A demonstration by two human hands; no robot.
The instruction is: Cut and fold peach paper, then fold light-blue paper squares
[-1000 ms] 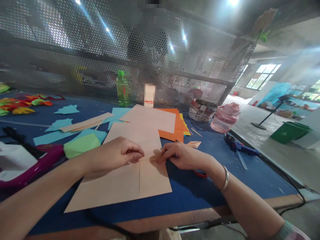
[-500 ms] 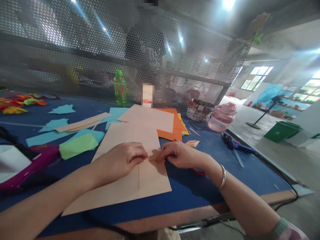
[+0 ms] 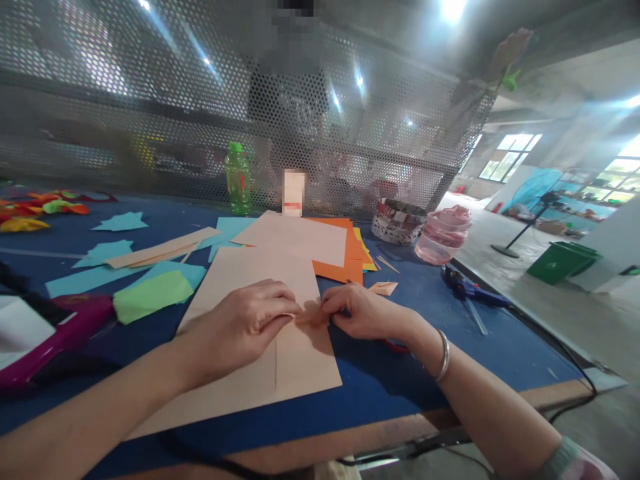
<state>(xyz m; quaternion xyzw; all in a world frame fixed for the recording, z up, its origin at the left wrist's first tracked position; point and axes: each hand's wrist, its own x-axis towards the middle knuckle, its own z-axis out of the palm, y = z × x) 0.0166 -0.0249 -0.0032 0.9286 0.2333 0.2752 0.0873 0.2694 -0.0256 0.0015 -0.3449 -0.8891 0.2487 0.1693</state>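
A large peach sheet of paper (image 3: 300, 370) lies near the table's front edge, with a thin line or slit running down it. Over its middle, my left hand (image 3: 260, 317) is closed, thumb and fingers pinching a small peach paper piece (image 3: 307, 315). My right hand (image 3: 357, 310) has its fingertips pinched at the other side of this piece, by the sheet's right edge. The fingers and a shadow partly hide the small piece, so its shape is unclear. More peach paper (image 3: 295, 240) lies beyond the hands, on top of orange sheets (image 3: 337, 271).
Blue paper pieces (image 3: 120, 221), a green piece (image 3: 155, 297) and a magenta tool (image 3: 75, 333) are at left. A green bottle (image 3: 238, 180) stands behind. At right are a woven basket (image 3: 397, 221), a pink bottle (image 3: 443, 235) and a glue gun (image 3: 475, 290). Mesh (image 3: 200, 120) rises behind.
My left hand has turned slightly and its fingers have shifted a little right, toward the right hand. The right hand stays nearly in place. The view has shifted slightly.
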